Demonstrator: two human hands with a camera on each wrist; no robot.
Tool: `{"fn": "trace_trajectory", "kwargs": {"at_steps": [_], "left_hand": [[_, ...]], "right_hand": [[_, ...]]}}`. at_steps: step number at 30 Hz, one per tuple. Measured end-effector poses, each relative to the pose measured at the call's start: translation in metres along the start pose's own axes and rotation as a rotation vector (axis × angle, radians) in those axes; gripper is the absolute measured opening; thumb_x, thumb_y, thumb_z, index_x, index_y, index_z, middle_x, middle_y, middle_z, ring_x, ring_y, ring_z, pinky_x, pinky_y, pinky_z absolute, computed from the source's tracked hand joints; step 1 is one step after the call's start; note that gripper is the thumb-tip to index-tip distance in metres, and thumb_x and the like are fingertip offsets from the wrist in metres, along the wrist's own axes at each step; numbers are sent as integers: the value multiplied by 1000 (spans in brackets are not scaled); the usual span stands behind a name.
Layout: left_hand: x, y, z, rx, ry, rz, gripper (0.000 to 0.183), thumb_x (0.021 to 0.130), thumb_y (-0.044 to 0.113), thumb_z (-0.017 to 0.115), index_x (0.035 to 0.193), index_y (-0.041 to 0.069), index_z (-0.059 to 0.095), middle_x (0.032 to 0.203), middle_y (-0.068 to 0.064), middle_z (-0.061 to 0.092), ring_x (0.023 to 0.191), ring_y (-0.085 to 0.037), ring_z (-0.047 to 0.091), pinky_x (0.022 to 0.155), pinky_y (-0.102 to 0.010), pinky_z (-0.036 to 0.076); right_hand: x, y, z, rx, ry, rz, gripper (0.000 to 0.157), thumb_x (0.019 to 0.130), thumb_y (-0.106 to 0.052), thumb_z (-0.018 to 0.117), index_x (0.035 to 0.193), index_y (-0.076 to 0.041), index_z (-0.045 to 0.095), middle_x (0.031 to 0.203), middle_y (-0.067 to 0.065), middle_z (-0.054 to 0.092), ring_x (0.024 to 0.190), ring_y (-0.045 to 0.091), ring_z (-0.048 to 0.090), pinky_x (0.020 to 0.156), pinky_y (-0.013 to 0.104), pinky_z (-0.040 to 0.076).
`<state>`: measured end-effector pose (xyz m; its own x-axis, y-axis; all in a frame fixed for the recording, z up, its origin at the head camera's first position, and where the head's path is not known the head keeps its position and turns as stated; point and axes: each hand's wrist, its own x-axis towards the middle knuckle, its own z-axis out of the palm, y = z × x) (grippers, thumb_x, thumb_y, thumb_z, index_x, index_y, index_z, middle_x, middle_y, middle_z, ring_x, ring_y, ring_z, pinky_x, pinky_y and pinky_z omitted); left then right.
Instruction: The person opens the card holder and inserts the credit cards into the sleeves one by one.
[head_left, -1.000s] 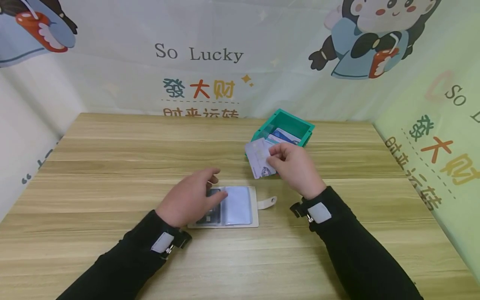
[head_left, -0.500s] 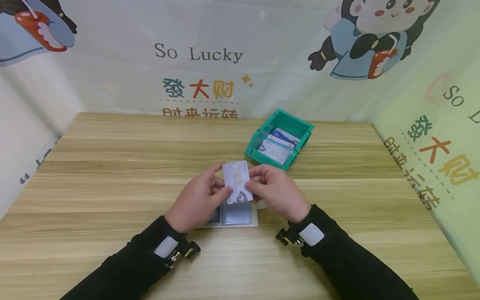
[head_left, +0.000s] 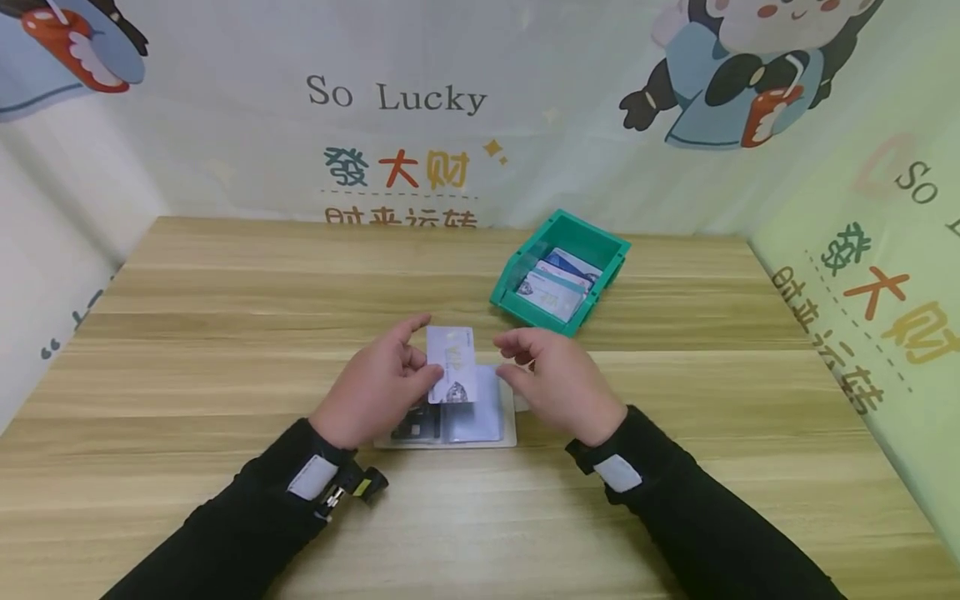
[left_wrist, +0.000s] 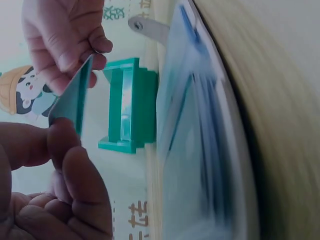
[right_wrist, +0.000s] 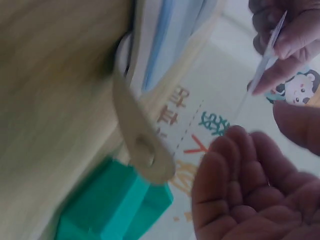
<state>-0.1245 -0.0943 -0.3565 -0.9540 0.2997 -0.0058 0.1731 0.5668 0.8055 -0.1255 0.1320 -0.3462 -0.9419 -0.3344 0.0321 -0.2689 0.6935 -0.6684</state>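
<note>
A pale lilac card [head_left: 459, 354] with a dark emblem stands out above the open card holder [head_left: 508, 429]. My left hand [head_left: 375, 383] pinches its left edge between thumb and fingers. Bent fingers of my right hand [head_left: 562, 387] hover just right of the card, a gap between them, holding nothing; the right wrist view shows that palm bare. The card holder lies flat under both hands, with clear sleeves and a dark card [head_left: 416, 425] on its left page. Its snap strap [right_wrist: 142, 135] sticks out on the right, mostly hidden by my right hand in the head view.
Behind the hands, a green plastic bin [head_left: 525, 313] holds several cards [head_left: 551, 296]. It sits on the wooden table [head_left: 262, 317] near the back edge. A printed cloth [head_left: 247, 108] hangs behind and along the sides.
My right hand brought the card from beside the bin to my left hand, which took hold of it. The right fingers have since let go, and the card has shifted slightly left.
</note>
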Motion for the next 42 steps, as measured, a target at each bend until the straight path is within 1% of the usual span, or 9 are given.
{"fn": "trace_trajectory", "kwargs": {"at_steps": [2, 5, 7, 8, 12, 17, 24, 34, 42], "left_hand": [[1, -2, -2, 36, 2, 1, 64, 90, 19, 62, 145, 8, 31, 76, 2, 63, 57, -14, 54, 49, -34, 46], [1, -5, -4, 93, 7, 3, 61, 90, 19, 62, 143, 7, 34, 74, 1, 62, 53, -14, 53, 45, -33, 45], [1, -6, -5, 125, 3, 3, 59, 90, 18, 61, 142, 6, 36, 74, 1, 62, 54, -14, 53, 45, -33, 45], [2, -7, -6, 137, -2, 0, 59, 90, 18, 61, 142, 6, 36, 74, 1, 62, 55, -13, 53, 45, -32, 45], [1, -8, -8, 167, -31, -21, 56, 90, 19, 60, 140, 5, 38, 72, 0, 59, 53, -14, 51, 45, -31, 43], [1, -10, -9, 191, -62, -39, 55, 90, 19, 59, 139, 4, 39, 67, -1, 55, 47, -15, 46, 42, -30, 39], [0, -13, -10, 226, -103, -50, 52, 90, 18, 57, 138, 3, 41, 68, -1, 52, 46, -14, 45, 41, -29, 39], [0, -15, -8, 259, -124, -53, 52, 89, 17, 56, 137, 4, 43, 64, 1, 49, 43, -12, 43, 40, -29, 37], [1, -19, -7, 266, -142, -64, 52, 90, 17, 56, 138, 6, 43, 69, -1, 53, 45, -13, 45, 41, -29, 39]], "right_hand": [[1, 1, -1, -144, -55, -33, 33, 87, -21, 67, 119, -11, 63, 115, 2, 62, 103, 14, 51, 88, 37, 47], [1, 2, 1, -333, -167, -101, 44, 84, -27, 71, 123, -10, 62, 129, 5, 55, 117, 15, 45, 98, 37, 40], [1, 3, 4, -406, -239, -138, 51, 81, -32, 73, 125, -9, 60, 135, 7, 50, 121, 17, 41, 100, 36, 37], [0, 3, 5, -431, -269, -143, 55, 80, -34, 74, 126, -9, 59, 137, 7, 48, 123, 17, 39, 101, 36, 35], [-1, 5, 11, -456, -342, -130, 64, 78, -37, 75, 131, -8, 54, 140, 8, 45, 124, 18, 38, 102, 37, 35], [-2, 7, 14, -476, -373, -122, 68, 78, -34, 76, 133, -5, 51, 138, 9, 47, 122, 19, 41, 101, 37, 36], [-3, 6, 16, -512, -365, -128, 67, 77, -33, 77, 132, -3, 52, 135, 9, 50, 120, 19, 43, 101, 36, 37], [-4, 6, 17, -525, -357, -148, 66, 77, -33, 77, 131, -3, 53, 134, 9, 51, 120, 19, 43, 100, 36, 37], [-3, 6, 18, -552, -361, -153, 65, 78, -33, 76, 130, -3, 53, 134, 9, 51, 120, 19, 43, 101, 36, 36]]}}
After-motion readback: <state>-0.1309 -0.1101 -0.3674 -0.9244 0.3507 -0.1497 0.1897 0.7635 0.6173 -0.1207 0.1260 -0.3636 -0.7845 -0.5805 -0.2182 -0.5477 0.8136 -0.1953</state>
